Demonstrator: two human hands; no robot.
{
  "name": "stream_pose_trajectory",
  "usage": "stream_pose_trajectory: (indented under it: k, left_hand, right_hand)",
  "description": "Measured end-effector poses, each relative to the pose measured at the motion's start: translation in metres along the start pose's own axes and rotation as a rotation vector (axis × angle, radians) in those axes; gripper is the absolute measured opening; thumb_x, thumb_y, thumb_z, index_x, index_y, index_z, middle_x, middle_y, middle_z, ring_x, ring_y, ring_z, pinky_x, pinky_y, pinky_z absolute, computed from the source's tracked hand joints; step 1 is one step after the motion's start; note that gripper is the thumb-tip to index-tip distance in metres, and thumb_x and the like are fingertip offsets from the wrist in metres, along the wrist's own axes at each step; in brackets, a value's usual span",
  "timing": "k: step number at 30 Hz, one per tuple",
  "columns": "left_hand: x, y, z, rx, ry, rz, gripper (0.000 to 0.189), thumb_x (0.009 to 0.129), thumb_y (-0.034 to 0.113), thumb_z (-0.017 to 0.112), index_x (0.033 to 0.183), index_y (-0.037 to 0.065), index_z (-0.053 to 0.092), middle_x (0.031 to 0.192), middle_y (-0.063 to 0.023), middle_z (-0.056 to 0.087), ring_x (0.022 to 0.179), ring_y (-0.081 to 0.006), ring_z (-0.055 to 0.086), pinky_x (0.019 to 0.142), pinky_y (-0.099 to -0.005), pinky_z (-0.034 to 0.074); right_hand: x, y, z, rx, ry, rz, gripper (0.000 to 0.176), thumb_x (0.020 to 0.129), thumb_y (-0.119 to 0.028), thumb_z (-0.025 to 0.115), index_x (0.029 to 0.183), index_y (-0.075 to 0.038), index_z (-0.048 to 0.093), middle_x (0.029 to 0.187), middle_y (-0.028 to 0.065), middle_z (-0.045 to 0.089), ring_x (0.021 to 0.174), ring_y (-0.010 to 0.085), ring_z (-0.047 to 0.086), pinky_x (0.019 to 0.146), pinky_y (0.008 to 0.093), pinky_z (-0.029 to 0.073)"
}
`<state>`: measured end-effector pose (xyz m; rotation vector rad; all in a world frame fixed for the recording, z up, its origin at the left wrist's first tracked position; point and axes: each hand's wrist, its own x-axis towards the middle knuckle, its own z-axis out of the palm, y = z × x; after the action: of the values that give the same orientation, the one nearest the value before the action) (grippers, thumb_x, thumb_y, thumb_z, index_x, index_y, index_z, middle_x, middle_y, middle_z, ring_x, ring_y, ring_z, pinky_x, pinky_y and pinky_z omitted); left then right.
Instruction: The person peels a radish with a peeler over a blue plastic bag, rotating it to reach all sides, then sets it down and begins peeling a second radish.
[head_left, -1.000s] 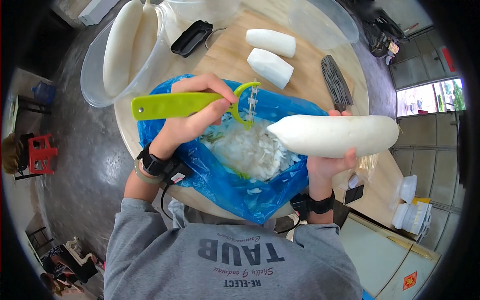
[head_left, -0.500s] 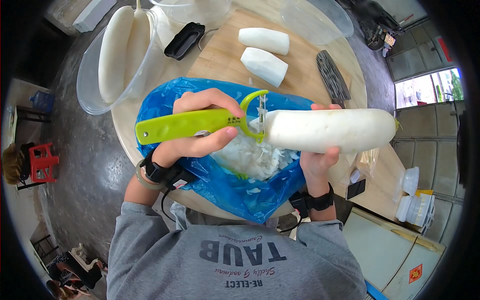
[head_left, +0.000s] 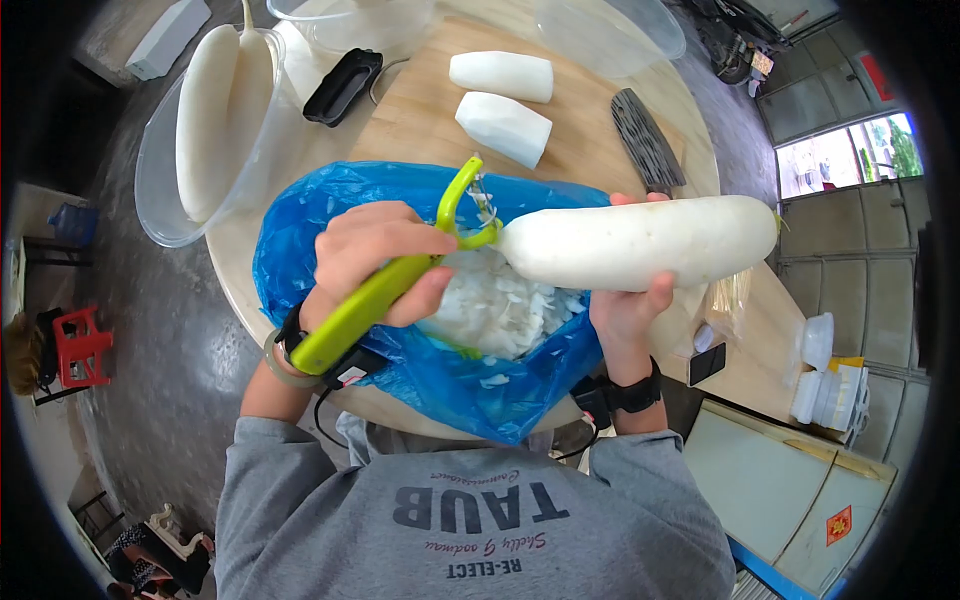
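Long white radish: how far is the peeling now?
Done: two cut white radish pieces lie on the wooden board; white peelings in the blue plastic bag. In hand: left hand holds the green plastic peeler at the tip of the long white radish in the right hand. Left: perhaps two whole radishes in the clear plastic tub.

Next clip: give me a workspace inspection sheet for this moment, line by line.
Surface: round table carrying a wooden cutting board.
Job's things: left hand grips a green peeler, its blade at the tip of a long daikon that the right hand holds level above a blue bag of peelings.
Clutter: two cut pieces and a cleaver on the board; a black case; a clear tub with whole daikons.
Fingers: both hands closed round their things.
Cables: thin black cable below the left wrist.
Surroundings: concrete floor, red stool, bright window.
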<state>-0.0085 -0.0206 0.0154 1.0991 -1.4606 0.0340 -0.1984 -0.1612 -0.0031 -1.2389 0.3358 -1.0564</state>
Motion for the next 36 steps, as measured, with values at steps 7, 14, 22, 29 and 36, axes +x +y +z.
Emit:
stream_pose_trajectory:
  k: [7,14,22,29,36]
  left_hand:
    - [-0.005,0.006,-0.004,-0.309,0.093,-0.422,0.014,0.073,0.015,0.057,0.077,0.001,0.058,0.063,-0.0083,0.061,0.049,-0.0118,0.058,0.046,-0.0208,0.043]
    - [-0.006,-0.001,-0.006,-0.385,0.02,-0.363,0.02,0.072,0.02,0.057,0.075,0.001,0.058,0.058,-0.007,0.057,0.046,-0.0128,0.055,0.045,-0.0203,0.041]
    - [-0.006,-0.001,-0.009,-0.486,0.09,-0.436,0.023,0.075,0.021,0.056,0.078,-0.001,0.056,0.064,-0.01,0.058,0.046,-0.014,0.054,0.044,-0.0222,0.042]
    - [-0.008,0.0,-0.01,-0.572,0.033,-0.458,0.02,0.075,0.017,0.058,0.079,-0.002,0.055,0.065,-0.0102,0.058,0.047,-0.014,0.055,0.044,-0.0218,0.042]
    - [-0.004,0.002,-0.006,-0.289,-0.038,-0.364,0.011,0.062,0.007,0.059,0.072,0.003,0.061,0.062,-0.008,0.059,0.048,-0.0157,0.055,0.047,-0.0227,0.043]
  right_hand:
    - [0.002,0.003,-0.004,0.082,0.004,-0.028,0.083,0.072,-0.05,0.057,0.131,-0.002,0.022,0.122,0.0189,0.043,0.111,0.0232,0.044,0.09,0.0359,0.04]
    - [0.005,-0.004,-0.005,0.173,-0.041,0.055,0.079,0.076,-0.044,0.053,0.133,-0.002,0.019,0.123,0.0204,0.043,0.056,0.0043,0.047,0.072,0.0222,0.045]
    - [0.005,-0.003,-0.008,0.21,0.001,0.233,0.076,0.08,-0.059,0.043,0.131,-0.004,0.027,0.125,0.0159,0.043,0.059,0.0049,0.049,0.067,0.0203,0.045]
    - [-0.003,0.004,-0.014,0.124,0.119,0.295,0.077,0.075,-0.057,0.054,0.128,-0.008,0.031,0.126,0.0158,0.042,0.114,0.0229,0.043,0.093,0.0376,0.038]
    - [0.001,-0.001,-0.002,0.132,0.012,0.169,0.083,0.065,-0.052,0.066,0.128,-0.011,0.03,0.125,0.0177,0.041,0.112,0.0259,0.044,0.093,0.0392,0.041]
